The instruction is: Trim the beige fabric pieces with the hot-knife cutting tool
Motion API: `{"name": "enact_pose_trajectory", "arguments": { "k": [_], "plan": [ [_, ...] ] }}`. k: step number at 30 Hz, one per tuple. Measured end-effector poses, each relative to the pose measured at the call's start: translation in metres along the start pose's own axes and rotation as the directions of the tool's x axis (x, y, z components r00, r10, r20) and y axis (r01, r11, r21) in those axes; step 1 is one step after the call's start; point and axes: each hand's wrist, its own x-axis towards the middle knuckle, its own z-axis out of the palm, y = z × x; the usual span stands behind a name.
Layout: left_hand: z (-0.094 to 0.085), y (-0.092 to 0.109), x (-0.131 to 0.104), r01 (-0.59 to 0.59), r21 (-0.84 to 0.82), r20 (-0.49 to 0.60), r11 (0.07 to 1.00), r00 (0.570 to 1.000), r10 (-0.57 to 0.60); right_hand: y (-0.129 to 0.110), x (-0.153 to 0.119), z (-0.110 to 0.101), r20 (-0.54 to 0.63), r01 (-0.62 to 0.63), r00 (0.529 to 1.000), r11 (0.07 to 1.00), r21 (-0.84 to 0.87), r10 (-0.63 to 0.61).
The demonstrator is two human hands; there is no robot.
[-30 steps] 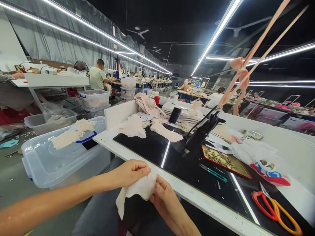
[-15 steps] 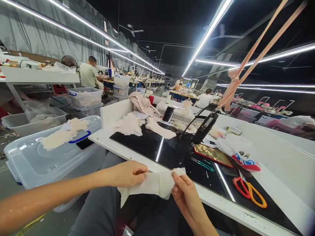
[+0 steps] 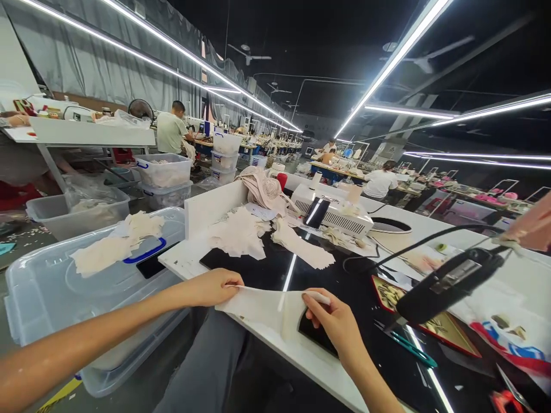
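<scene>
A cream piece of fabric (image 3: 262, 304) is stretched between my two hands over the front edge of the table. My left hand (image 3: 217, 288) pinches its left end. At its right end, my right hand (image 3: 331, 321) has thumb and fingers closed on a folded corner. Cream fabric pieces lie in a pile (image 3: 239, 232) on the black tabletop beyond my hands, with a longer stack (image 3: 303, 246) beside it. To the right of my right hand hangs a black corded handheld tool (image 3: 450, 287), tilted.
Teal thread snips (image 3: 415, 351), a red-rimmed tray (image 3: 469, 346) of small pieces and red-handled scissors (image 3: 505, 401) lie at right. A white machine (image 3: 340, 215) stands at the back. More fabric (image 3: 101, 249) and a black phone (image 3: 148, 267) rest on a lidded bin (image 3: 38, 292) at left.
The view has turned to the right and come closer to the table. My hands have lifted the fabric from above my lap to the table edge, pulling it flatter. The hanging tool appears nearer.
</scene>
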Motion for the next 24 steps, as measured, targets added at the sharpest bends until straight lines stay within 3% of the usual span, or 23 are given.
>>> {"name": "enact_pose_trajectory", "arguments": {
  "k": [8,10,12,14,17,20,24],
  "plan": [
    [-0.019,-0.024,0.039,0.093,0.141,-0.1,0.986,0.992,-0.079,0.004,0.072,0.006,0.037,0.183,0.982,0.893,-0.411,-0.184],
    [-0.018,-0.028,0.046,0.073,0.288,-0.191,0.955,0.981,-0.018,0.006,0.084,0.006,0.03,0.222,0.971,0.839,-0.497,-0.239],
    [-0.011,-0.029,0.05,0.006,0.521,-0.299,0.853,0.938,0.176,0.007,0.088,0.005,0.02,0.26,0.953,0.78,-0.569,-0.303],
    [0.002,-0.026,0.053,-0.116,0.694,-0.283,0.711,0.864,0.416,0.008,0.084,0.004,0.03,0.309,0.929,0.726,-0.615,-0.369],
    [0.026,-0.015,0.059,-0.363,0.683,-0.151,0.634,0.779,0.609,0.011,0.067,0.006,0.102,0.413,0.884,0.657,-0.631,-0.457],
    [0.048,-0.005,0.072,-0.508,0.567,-0.094,0.648,0.742,0.664,0.019,0.047,0.013,0.256,0.565,0.794,0.515,-0.644,-0.551],
    [0.062,-0.005,0.089,-0.572,0.44,-0.072,0.692,0.746,0.662,0.023,0.025,0.015,0.374,0.668,0.694,0.356,-0.654,-0.615]
  ]
}}
